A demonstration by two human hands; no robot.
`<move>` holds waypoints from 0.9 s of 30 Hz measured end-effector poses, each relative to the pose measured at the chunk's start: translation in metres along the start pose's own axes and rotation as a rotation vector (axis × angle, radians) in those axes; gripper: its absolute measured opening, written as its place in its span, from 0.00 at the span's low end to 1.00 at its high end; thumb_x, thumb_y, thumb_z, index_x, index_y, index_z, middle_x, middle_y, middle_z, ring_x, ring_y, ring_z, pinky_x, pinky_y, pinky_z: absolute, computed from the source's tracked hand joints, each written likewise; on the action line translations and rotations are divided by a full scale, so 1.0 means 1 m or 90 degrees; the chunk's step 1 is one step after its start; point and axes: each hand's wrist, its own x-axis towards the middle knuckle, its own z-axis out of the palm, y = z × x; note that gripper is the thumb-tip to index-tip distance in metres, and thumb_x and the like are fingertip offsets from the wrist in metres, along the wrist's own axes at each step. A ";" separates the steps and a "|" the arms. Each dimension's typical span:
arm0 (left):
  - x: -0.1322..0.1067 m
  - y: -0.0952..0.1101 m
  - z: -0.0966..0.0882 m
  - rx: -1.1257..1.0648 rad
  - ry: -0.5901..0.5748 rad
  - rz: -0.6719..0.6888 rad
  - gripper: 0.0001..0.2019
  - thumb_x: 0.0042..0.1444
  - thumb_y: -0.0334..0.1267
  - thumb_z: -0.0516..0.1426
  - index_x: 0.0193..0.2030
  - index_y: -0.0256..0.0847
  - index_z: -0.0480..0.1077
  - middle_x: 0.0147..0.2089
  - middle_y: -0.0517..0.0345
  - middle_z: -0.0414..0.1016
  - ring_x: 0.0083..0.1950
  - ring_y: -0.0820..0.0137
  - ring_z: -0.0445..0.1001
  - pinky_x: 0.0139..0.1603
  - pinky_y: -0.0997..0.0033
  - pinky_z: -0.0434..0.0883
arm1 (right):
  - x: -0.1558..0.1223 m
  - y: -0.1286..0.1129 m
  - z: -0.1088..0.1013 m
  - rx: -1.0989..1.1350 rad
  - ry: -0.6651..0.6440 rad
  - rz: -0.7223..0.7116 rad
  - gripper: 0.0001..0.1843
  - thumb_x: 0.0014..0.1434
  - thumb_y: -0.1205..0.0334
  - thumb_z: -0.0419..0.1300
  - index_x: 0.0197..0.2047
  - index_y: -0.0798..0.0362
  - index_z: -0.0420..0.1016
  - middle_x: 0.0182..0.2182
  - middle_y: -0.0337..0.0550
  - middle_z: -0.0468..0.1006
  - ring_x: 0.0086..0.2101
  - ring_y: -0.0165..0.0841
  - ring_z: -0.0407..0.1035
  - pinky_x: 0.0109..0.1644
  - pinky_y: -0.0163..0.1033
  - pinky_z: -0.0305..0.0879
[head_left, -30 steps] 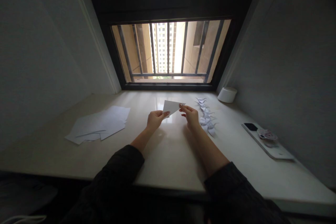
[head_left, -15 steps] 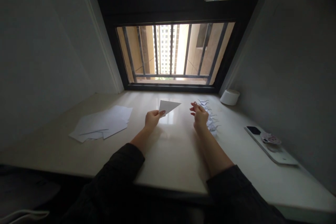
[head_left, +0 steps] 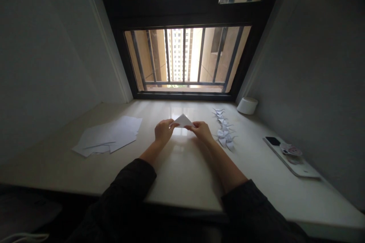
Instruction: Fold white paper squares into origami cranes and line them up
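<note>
A white sheet of paper folded into a triangle (head_left: 183, 120) is held up over the windowsill, its point facing the window. My left hand (head_left: 163, 130) pinches its left corner between thumb and fingers. On the opposite corner, my right hand (head_left: 202, 130) is closed in a similar pinch. To the right of my right hand stands a row of several small folded paper cranes (head_left: 225, 131). A loose pile of white paper sheets (head_left: 114, 134) lies to the left of my left hand.
A pale windowsill (head_left: 182, 174) runs beneath a dark-framed barred window (head_left: 182, 97). At the right lies a white phone (head_left: 296, 161) with a round grip on its back. Near the right wall sits a white rounded object (head_left: 247, 105). Walls border both sides.
My right hand has moved left from beside the cranes and taken hold of the paper's right corner. The triangle has turned so its point faces the window. The view has shifted slightly.
</note>
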 end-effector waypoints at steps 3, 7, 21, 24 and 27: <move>0.001 -0.002 0.002 -0.092 0.029 -0.019 0.14 0.53 0.53 0.55 0.37 0.46 0.73 0.35 0.56 0.76 0.37 0.66 0.72 0.34 0.71 0.60 | 0.002 0.003 0.000 0.065 -0.004 0.039 0.18 0.45 0.46 0.63 0.25 0.54 0.80 0.20 0.43 0.78 0.25 0.34 0.70 0.28 0.34 0.59; 0.004 -0.007 0.011 -0.299 0.067 -0.105 0.26 0.45 0.53 0.61 0.51 0.47 0.68 0.41 0.55 0.77 0.38 0.67 0.73 0.36 0.71 0.64 | 0.003 0.001 0.001 0.204 0.075 0.082 0.22 0.44 0.43 0.62 0.25 0.56 0.79 0.24 0.47 0.79 0.26 0.34 0.70 0.28 0.35 0.61; 0.001 0.000 0.031 -0.679 -0.024 -0.183 0.14 0.41 0.48 0.63 0.27 0.37 0.77 0.30 0.52 0.77 0.34 0.67 0.72 0.39 0.68 0.65 | -0.004 -0.008 0.025 0.291 -0.019 0.100 0.23 0.43 0.42 0.63 0.26 0.57 0.78 0.24 0.49 0.79 0.26 0.33 0.70 0.29 0.35 0.60; 0.002 0.000 0.026 -0.692 -0.009 -0.261 0.16 0.38 0.49 0.65 0.27 0.37 0.77 0.29 0.52 0.77 0.34 0.67 0.71 0.37 0.68 0.63 | -0.004 -0.007 0.025 0.273 -0.032 0.090 0.22 0.43 0.43 0.63 0.26 0.57 0.78 0.23 0.48 0.79 0.26 0.33 0.70 0.30 0.35 0.61; 0.007 -0.005 0.021 -0.705 0.031 -0.324 0.18 0.36 0.50 0.65 0.29 0.38 0.77 0.31 0.52 0.77 0.36 0.67 0.71 0.36 0.69 0.62 | -0.004 -0.005 0.026 0.260 -0.047 0.086 0.22 0.44 0.44 0.63 0.27 0.57 0.79 0.23 0.48 0.79 0.26 0.34 0.71 0.30 0.35 0.61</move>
